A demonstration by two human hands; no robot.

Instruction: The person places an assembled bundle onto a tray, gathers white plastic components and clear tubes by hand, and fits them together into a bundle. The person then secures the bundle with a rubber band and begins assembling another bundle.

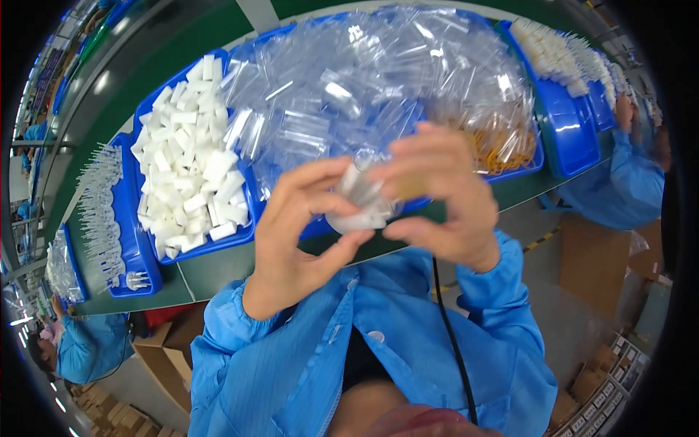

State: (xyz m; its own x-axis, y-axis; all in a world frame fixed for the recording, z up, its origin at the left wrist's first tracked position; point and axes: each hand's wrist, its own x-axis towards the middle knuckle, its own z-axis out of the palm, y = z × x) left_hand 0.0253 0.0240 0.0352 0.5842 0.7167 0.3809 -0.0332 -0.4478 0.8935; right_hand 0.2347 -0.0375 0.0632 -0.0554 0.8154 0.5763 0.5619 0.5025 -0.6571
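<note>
My left hand (285, 237) is closed on a clear plastic piece (358, 191), thumb and fingers pinching its left side. The piece looks like a short tube or sleeve with something white at its lower end; its exact kind is blurred. Over its right side my right hand (457, 204) is curved, the fingers smeared by motion and the thumb close to the lower end. Whether those fingers grip it, I cannot tell. Right behind both hands lies a heap of clear plastic sleeves (364, 80). White foam-like blocks (191, 156) fill a tray to the left.
Orange loops (501, 151) lie at the right of the clear heap. At far left, a blue tray (133, 237) adjoins white spiky plastic parts (100, 211). Another blue tray (571, 138) with pale parts stands right. Co-workers in blue sleeves (632, 178) sit on both sides. A black cord (445, 320) hangs before me.
</note>
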